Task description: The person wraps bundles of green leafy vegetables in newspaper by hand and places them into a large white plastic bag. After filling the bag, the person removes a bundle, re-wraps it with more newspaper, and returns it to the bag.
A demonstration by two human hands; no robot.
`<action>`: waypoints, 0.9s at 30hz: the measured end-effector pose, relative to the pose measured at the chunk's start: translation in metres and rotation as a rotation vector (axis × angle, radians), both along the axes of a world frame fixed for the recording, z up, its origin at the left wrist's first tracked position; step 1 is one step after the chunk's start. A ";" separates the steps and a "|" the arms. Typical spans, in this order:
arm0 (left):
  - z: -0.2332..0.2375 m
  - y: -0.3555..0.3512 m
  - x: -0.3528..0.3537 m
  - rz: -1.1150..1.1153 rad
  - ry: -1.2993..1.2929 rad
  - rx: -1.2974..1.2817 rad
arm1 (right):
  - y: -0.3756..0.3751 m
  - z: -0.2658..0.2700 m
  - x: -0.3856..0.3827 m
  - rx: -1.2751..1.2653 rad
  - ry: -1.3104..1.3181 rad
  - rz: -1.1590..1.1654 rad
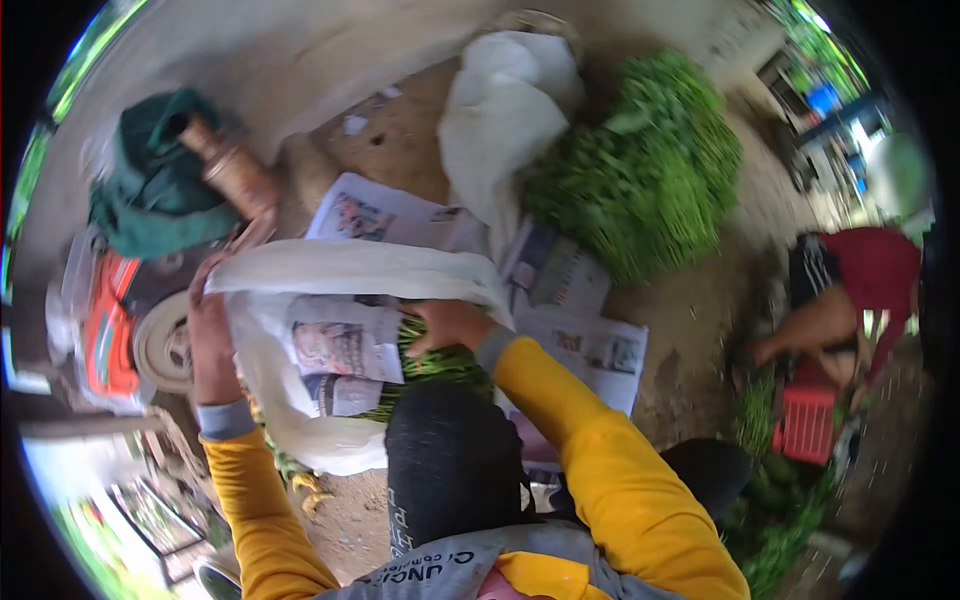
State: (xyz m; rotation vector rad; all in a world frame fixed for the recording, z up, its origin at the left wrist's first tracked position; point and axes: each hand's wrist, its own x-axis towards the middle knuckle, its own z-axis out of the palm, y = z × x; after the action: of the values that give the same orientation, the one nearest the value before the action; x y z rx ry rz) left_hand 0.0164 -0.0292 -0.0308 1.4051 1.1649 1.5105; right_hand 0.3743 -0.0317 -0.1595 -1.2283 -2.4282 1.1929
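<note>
An open white plastic sack (350,258) spreads in front of me, its mouth wide. My left hand (208,335) is closed on the left side of its rim. Inside the sack lie sheets of newspaper (345,345) and green leafy-vegetable stems (440,368). My right hand (452,325) reaches in over the right rim, thumb and fingers around the stems beside the newspaper. My dark-clothed knee (440,450) hides the near part of the sack.
More newspaper (600,350) lies on the ground to the right. Beyond it sit a large heap of greens (650,160) and another white sack (510,110). At left are a green cloth (150,180), a brown bottle (235,175) and an orange object (112,330). A person (850,290) sits right, by a red crate (805,425).
</note>
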 end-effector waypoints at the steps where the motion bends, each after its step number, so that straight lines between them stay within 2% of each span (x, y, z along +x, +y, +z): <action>1: 0.004 0.002 -0.009 0.039 0.216 -0.064 | -0.008 0.007 -0.004 0.084 -0.030 -0.012; 2: 0.011 0.007 -0.021 0.088 0.441 -0.111 | -0.014 0.022 -0.011 0.172 -0.057 -0.018; 3: 0.016 0.010 -0.032 0.057 0.536 -0.128 | -0.020 0.034 -0.008 0.256 -0.095 -0.017; 4: 0.019 0.011 -0.033 0.034 0.618 -0.141 | -0.030 0.042 0.007 0.339 -0.003 -0.017; 6: 0.039 0.003 -0.029 0.028 1.036 -0.242 | -0.060 0.046 0.040 0.493 0.188 0.008; 7: 0.056 -0.014 -0.003 0.114 1.281 -0.243 | -0.068 0.046 0.074 0.513 0.178 0.049; 9: 0.089 -0.025 0.033 -0.035 1.317 -0.210 | -0.088 0.066 0.157 0.327 -0.032 0.017; 10: 0.106 -0.029 0.054 -0.112 1.336 -0.190 | -0.101 0.045 0.211 0.447 -0.050 -0.024; 11: 0.122 -0.030 0.086 -0.172 1.328 -0.120 | -0.114 0.069 0.251 0.113 -0.236 -0.173; 12: 0.133 -0.028 0.118 -0.249 1.314 -0.041 | -0.132 0.045 0.303 0.167 -0.243 -0.290; 13: 0.141 -0.024 0.153 -0.321 1.295 0.037 | -0.148 0.058 0.338 0.011 -0.506 -0.374; 15: 0.143 -0.018 0.231 -0.462 1.244 0.108 | -0.188 0.041 0.398 -0.206 -0.635 -0.454; 16: 0.136 -0.017 0.271 -0.530 1.215 0.102 | -0.208 0.014 0.422 -0.301 -0.582 -0.533; 18: 0.101 -0.014 0.345 -0.759 1.171 0.055 | -0.247 -0.060 0.456 -0.485 -0.466 -0.688; 20: 0.038 -0.005 0.393 -0.974 1.184 0.099 | -0.260 -0.095 0.451 -0.116 -0.548 -0.772; 24: -0.100 -0.003 0.458 -1.139 1.500 -0.153 | -0.212 -0.146 0.437 0.339 -0.461 -0.789; 25: -0.126 -0.007 0.471 -1.155 1.584 -0.095 | -0.199 -0.152 0.431 0.444 -0.454 -0.792; 27: -0.167 -0.016 0.487 -1.155 1.673 0.027 | -0.179 -0.175 0.424 0.392 -0.362 -0.729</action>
State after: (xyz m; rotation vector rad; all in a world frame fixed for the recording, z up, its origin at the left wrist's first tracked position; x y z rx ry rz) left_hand 0.5033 -0.0456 -0.1974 2.6492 0.6609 -0.7158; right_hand 0.7986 -0.2106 -0.3343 -2.0400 -1.9445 0.2975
